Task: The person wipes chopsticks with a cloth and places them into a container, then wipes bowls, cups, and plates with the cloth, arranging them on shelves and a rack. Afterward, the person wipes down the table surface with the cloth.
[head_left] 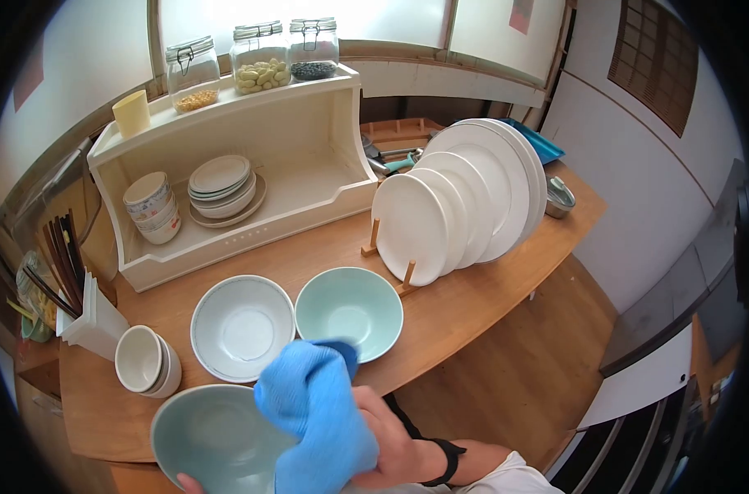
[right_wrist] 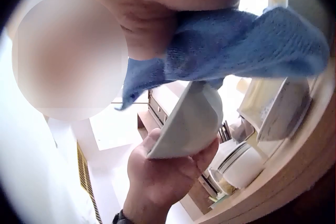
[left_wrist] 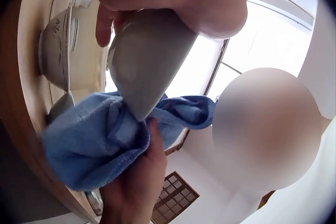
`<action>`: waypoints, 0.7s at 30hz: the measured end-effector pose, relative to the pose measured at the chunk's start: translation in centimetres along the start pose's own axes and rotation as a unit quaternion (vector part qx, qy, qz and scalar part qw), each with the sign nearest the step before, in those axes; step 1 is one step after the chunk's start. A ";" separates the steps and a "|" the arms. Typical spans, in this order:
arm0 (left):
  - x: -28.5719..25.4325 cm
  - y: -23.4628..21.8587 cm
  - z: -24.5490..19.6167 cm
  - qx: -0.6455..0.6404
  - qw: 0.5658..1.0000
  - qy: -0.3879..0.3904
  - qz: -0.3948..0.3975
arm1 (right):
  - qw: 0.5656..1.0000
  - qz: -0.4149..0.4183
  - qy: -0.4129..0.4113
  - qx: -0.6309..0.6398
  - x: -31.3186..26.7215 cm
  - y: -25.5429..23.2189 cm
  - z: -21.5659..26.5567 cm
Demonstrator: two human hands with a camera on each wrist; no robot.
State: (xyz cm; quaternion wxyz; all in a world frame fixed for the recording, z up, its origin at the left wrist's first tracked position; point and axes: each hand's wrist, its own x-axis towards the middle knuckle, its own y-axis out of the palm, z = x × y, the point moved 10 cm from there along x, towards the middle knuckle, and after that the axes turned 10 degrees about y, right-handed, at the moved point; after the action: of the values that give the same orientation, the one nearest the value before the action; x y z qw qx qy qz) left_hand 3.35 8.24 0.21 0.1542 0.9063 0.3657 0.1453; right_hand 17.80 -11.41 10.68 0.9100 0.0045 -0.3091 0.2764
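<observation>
A pale green bowl (head_left: 218, 436) is held tilted at the table's front edge, gripped at its rim by my left hand (right_wrist: 163, 174), whose thumb (head_left: 189, 482) shows at the lower rim in the head view. My right hand (head_left: 391, 440) grips a blue cloth (head_left: 313, 412) against the bowl's far rim side. In the left wrist view the cloth (left_wrist: 94, 140) folds round the rim of the bowl (left_wrist: 152, 56), with the right hand (left_wrist: 139, 184) under it. The right wrist view shows the bowl (right_wrist: 191, 121) below the cloth (right_wrist: 226, 45).
Behind the held bowl stand a white bowl (head_left: 243, 329) and a mint bowl (head_left: 350, 309). Stacked cups (head_left: 140, 360) and a chopstick holder (head_left: 95, 321) are at left. Plates (head_left: 411, 226) stand in a wooden rack; a cream shelf (head_left: 251, 222) holds dishes and jars.
</observation>
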 end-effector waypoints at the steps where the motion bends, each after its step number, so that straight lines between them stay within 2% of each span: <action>1: 0.1 0.3 -0.1 0.037 0.998 0.007 0.043 | 0.997 -0.003 -0.034 -0.065 0.3 -0.1 1.2; 2: 0.0 0.2 0.0 0.038 0.998 0.007 0.043 | 0.989 -0.005 -0.067 -0.129 0.3 0.2 2.2; 3: -0.2 0.9 -0.3 0.069 0.996 0.018 0.062 | 0.990 -0.004 -0.066 -0.127 0.3 0.8 2.7; 4: -0.4 2.0 -0.7 0.100 0.991 0.029 0.081 | 0.976 0.027 -0.086 -0.196 0.1 2.8 3.2; 5: -0.1 3.1 -1.5 0.106 0.990 0.069 0.067 | 0.957 0.058 -0.107 -0.263 -0.1 4.8 3.6; 7: 0.0 3.6 -2.2 0.107 0.988 0.080 0.077 | 0.955 0.080 -0.131 -0.256 0.3 6.4 4.6; 9: 0.0 4.3 -2.9 0.110 0.983 0.101 0.104 | 0.953 0.154 -0.137 -0.224 -0.3 8.4 4.7; 11: 0.0 4.5 -3.6 0.129 0.978 0.117 0.118 | 0.961 0.152 -0.125 -0.194 0.5 8.7 4.7; 13: 0.0 4.5 -4.4 0.167 0.969 0.131 0.123 | 0.968 0.224 -0.086 -0.074 -0.7 9.2 3.8; 15: 0.2 4.6 -5.1 0.195 0.960 0.136 0.145 | 0.934 0.287 -0.123 -0.173 -1.6 9.5 4.3; 17: 0.2 3.8 -5.3 0.215 0.954 0.168 0.124 | 0.824 0.456 -0.068 -0.330 -4.3 11.5 0.3; 18: 0.2 3.8 -4.8 0.217 0.954 0.170 0.121 | 0.851 0.382 -0.086 -0.349 -2.8 10.4 0.5; 20: -0.4 2.9 -5.2 0.146 0.958 0.238 0.066 | 0.902 0.233 -0.119 -0.344 -0.1 8.0 1.7; 21: -0.4 2.6 -5.1 0.146 0.958 0.239 0.068 | 0.902 0.231 -0.119 -0.344 -0.5 8.3 1.7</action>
State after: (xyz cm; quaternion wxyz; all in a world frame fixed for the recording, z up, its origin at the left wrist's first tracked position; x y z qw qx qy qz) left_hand 2.75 7.03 5.80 -0.0822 0.8804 0.3469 0.3127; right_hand 12.29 -4.93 10.47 0.7216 -0.3476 -0.4836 0.3530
